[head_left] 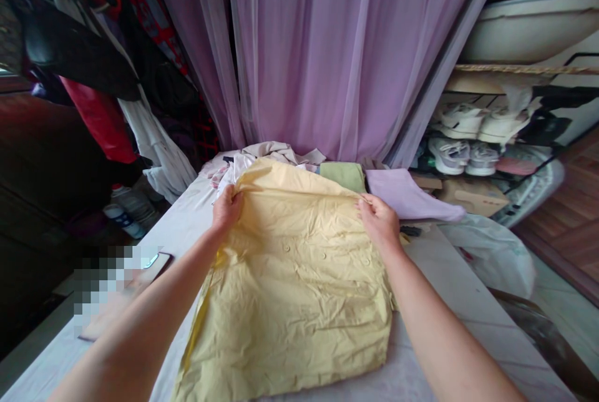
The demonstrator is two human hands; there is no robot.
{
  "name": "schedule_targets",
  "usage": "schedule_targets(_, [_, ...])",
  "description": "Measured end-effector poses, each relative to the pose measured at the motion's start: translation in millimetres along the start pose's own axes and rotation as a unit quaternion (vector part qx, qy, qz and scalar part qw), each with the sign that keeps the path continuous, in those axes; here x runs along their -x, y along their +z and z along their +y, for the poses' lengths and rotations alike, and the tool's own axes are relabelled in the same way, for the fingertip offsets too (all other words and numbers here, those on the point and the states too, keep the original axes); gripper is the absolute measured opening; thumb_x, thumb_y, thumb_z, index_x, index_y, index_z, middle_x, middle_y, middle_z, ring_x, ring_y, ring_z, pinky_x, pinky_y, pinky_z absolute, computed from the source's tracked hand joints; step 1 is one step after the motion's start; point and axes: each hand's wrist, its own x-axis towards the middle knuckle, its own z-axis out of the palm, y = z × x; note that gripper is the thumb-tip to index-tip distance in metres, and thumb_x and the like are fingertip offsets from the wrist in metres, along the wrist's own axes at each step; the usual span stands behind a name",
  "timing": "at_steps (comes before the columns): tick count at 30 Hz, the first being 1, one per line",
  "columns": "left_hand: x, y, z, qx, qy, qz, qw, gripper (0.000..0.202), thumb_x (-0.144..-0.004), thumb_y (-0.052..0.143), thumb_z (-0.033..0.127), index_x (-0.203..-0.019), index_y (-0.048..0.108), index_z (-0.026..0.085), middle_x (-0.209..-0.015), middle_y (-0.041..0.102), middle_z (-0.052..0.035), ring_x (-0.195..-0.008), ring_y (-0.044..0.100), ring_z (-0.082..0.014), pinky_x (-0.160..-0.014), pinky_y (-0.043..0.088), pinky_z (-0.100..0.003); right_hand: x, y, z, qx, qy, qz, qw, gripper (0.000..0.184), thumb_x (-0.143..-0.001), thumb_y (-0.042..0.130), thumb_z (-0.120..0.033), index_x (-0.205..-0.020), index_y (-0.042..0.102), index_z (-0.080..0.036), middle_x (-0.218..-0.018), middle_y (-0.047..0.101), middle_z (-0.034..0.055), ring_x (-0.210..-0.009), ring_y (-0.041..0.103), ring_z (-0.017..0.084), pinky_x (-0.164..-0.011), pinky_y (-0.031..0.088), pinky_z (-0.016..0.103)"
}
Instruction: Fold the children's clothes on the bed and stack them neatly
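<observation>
White-sheeted surface (pixel 180 233) | left hand (pixel 227 208) gripping yellow shirt (pixel 290 289) | right hand (pixel 380 222) gripping it too

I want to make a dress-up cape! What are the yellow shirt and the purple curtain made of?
The yellow shirt looks like thin, matte woven cloth, perhaps cotton, since it has many small creases. The purple curtain looks like sheer net, perhaps polyester, with a soft sheen and see-through folds.
</observation>
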Motion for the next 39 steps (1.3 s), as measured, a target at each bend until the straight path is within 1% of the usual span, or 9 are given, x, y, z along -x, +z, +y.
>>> schedule_targets(6, [5,10.2,-13,0.114,-0.008,-0.103,0.988,0.067,-0.083,0.063,0.031,-0.145,0.041,0.022,-0.123,0.065,-0.0106,-0.097,0.066,-0.0211,-0.084,0.049,-0.030,11,4,-2,0.018,-0.004,-0.027,0.999,0.079,-0.080,0.057,-0.038,-0.151,0.033,-0.014,-0.128,0.065,0.0182,-0.098,0.072,0.024,-0.086,0.057,0.037])
schedule_targets(9, [26,7.0,-36,0.170,-0.043,-0.122,0.977,0.065,-0.082,0.063,0.031,-0.143,0.044,0.020,-0.133,0.061,-0.0133,-0.100,0.067,-0.0211,-0.083,0.051,-0.031,49,-3,-7,0.029,-0.026,-0.040,0.998,0.066,-0.083,0.054,-0.040,-0.144,0.044,-0.018,-0.123,0.068,0.0154,-0.097,0.071,0.024,-0.083,0.058,0.037])
schedule_targets(13, [73,-11.1,-68,0.235,-0.108,-0.139,0.956,0.059,-0.080,0.064,0.035,-0.135,0.051,0.019,-0.130,0.062,-0.0131,-0.095,0.068,-0.0202,-0.075,0.054,-0.030,117,4,-20,0.058,-0.121,-0.098,0.986,0.042,-0.090,0.046,-0.036,-0.125,0.063,-0.021,-0.118,0.071,0.0123,-0.106,0.068,0.023,-0.090,0.056,0.038])
schedule_targets(17, [114,-31.2,-78,0.140,-0.108,-0.146,0.973,0.059,-0.080,0.064,0.035,-0.135,0.051,0.017,-0.119,0.067,-0.0124,-0.088,0.068,-0.0198,-0.077,0.054,-0.031,170,21,-34,0.147,-0.233,-0.158,0.948,0.042,-0.091,0.045,-0.030,-0.127,0.064,-0.021,-0.133,0.063,0.0113,-0.125,0.056,0.025,-0.107,0.044,0.045])
schedule_targets(21, [145,-43.6,-68,-0.031,-0.048,-0.128,0.990,0.063,-0.080,0.064,0.030,-0.139,0.045,0.018,-0.117,0.065,-0.0125,-0.096,0.067,-0.0232,-0.083,0.050,-0.033,195,25,-36,0.279,-0.217,-0.185,0.917,0.045,-0.091,0.049,-0.032,-0.134,0.060,-0.026,-0.145,0.053,0.0097,-0.134,0.046,0.028,-0.112,0.032,0.051])
schedule_targets(27, [176,-57.4,-54,-0.107,-0.017,-0.133,0.985,0.045,-0.087,0.055,0.023,-0.131,0.049,0.016,-0.116,0.065,-0.0135,-0.108,0.063,-0.0245,-0.091,0.045,-0.032,207,21,-33,0.352,-0.211,-0.156,0.898,0.041,-0.092,0.049,-0.039,-0.127,0.065,-0.026,-0.144,0.054,0.0138,-0.134,0.046,0.031,-0.109,0.032,0.056])
schedule_targets(30, [179,-64.0,-53,-0.125,-0.025,-0.153,0.980,0.029,-0.091,0.046,0.017,-0.117,0.056,0.018,-0.112,0.068,-0.0125,-0.103,0.065,-0.0226,-0.087,0.045,-0.031,209,20,-32,0.345,-0.213,-0.129,0.905,0.036,-0.093,0.048,-0.038,-0.119,0.069,-0.027,-0.139,0.058,0.0130,-0.131,0.048,0.031,-0.107,0.036,0.053])
schedule_targets(34, [174,-69.1,-54,-0.122,-0.047,-0.167,0.977,0.027,-0.093,0.042,0.016,-0.116,0.057,0.018,-0.108,0.072,-0.0107,-0.099,0.067,-0.0209,-0.080,0.045,-0.028,207,18,-32,0.321,-0.213,-0.113,0.916,0.033,-0.094,0.045,-0.034,-0.106,0.074,-0.024,-0.133,0.062,0.0137,-0.126,0.052,0.030,-0.106,0.039,0.051])
schedule_targets(39, [174,-68.6,-60,-0.063,-0.055,-0.174,0.981,0.027,-0.096,0.046,0.025,-0.121,0.054,0.021,-0.106,0.074,-0.0061,-0.095,0.069,-0.0205,-0.075,0.044,-0.028,171,38,-68,0.261,-0.232,-0.149,0.925,0.032,-0.092,0.044,-0.023,-0.106,0.073,-0.024,-0.122,0.069,0.0089,-0.115,0.061,0.023,-0.100,0.045,0.038])
